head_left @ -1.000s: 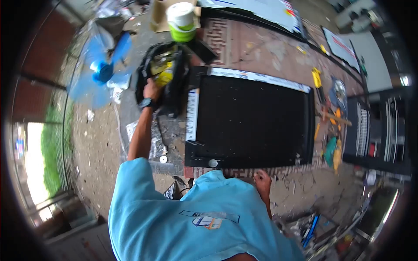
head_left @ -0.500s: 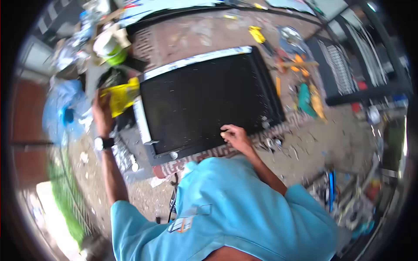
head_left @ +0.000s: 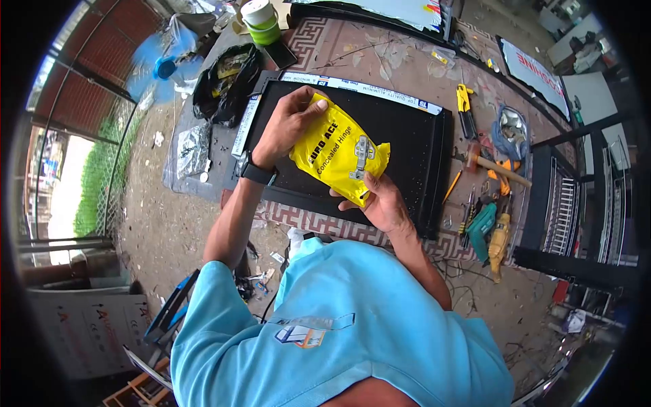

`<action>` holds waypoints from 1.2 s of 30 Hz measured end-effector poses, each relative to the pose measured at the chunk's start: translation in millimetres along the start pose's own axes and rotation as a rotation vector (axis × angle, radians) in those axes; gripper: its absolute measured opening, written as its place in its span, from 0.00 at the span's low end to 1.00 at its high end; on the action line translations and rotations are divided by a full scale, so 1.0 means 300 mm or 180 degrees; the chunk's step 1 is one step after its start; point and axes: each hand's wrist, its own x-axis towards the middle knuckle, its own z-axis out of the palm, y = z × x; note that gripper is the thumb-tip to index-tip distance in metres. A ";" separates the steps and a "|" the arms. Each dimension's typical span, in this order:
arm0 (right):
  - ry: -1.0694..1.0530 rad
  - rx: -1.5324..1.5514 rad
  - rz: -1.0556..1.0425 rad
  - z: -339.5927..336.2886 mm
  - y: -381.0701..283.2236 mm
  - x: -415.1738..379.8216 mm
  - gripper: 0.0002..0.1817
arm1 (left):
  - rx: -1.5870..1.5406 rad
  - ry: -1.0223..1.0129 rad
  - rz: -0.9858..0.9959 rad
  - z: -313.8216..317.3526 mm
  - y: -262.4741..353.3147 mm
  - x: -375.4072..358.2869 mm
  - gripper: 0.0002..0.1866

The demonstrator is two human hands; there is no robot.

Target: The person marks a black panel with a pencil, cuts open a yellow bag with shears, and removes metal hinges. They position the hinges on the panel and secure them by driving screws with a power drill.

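Note:
A yellow packet [head_left: 332,152] printed "EURO ACE Concealed Hinge" is held up between my two hands, over a black panel [head_left: 407,149] with white printed tape along its edges. My left hand [head_left: 291,122], with a dark watch on the wrist, grips the packet's upper left corner, thumb on the front. At the lower right edge, my right hand [head_left: 383,200] pinches the packet, thumb in front and fingers partly behind it.
Left of the panel lie a black plastic bag [head_left: 227,81] and a clear bag of small parts [head_left: 193,150]. On the right are a hammer [head_left: 498,168], a green power tool [head_left: 481,230], a yellow one [head_left: 500,244] and a yellow-handled cutter [head_left: 465,108]. A spinning blue fan [head_left: 164,68] stands upper left.
My left hand has brought the yellow packet from the panel's left side to above the panel. My right hand has moved up and taken hold of the packet too. The view has turned.

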 end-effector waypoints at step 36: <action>0.2155 -0.0283 -0.1799 0.103 -0.047 -0.078 0.19 | 0.0831 -0.1080 0.0257 0.236 -0.198 0.361 0.15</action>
